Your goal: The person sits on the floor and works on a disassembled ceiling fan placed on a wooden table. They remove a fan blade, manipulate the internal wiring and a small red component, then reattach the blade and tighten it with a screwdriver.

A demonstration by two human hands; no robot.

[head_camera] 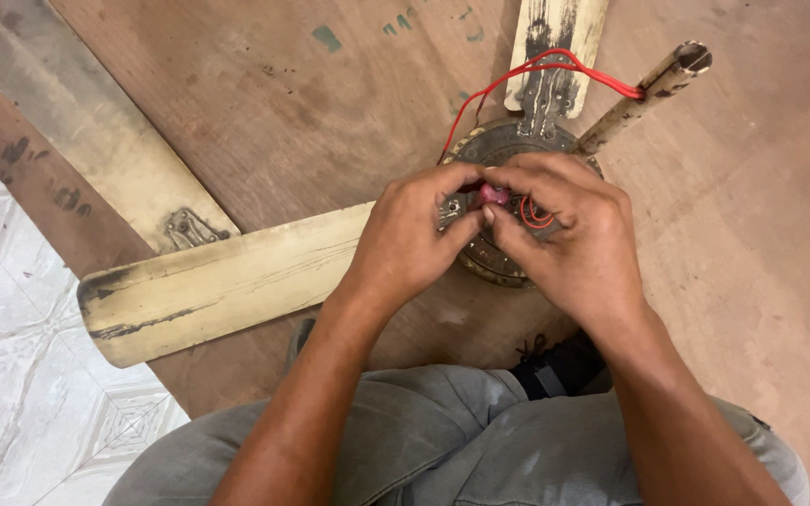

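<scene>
Board: a worn brown wooden sheet [724, 281] carries the work, its left edge meeting pale patterned floor tiles [11, 356].
Fan blades: three grimy cream blades [227, 281] spread from the hub toward the board's left edge and far edge.
Motor hub: the dirty round housing [508, 145] sits at mid-board, near the far edge, a cream down-rod [644, 94] slanting off to the right.
Red wire: a loop [536, 70] arches from the rod end back into the hub.
Left hand: the left hand [414, 234] pinches, fingers narrow, on a small pink-red connector piece [494, 194] over the hub.
Right hand: the right hand [574, 234] closes on the same piece, red coils [536, 215] under its fingers.
Doing it well: judged from the grip, steady fingertip pressure and slack wire matter most; tugging could strain the thin leads.
</scene>
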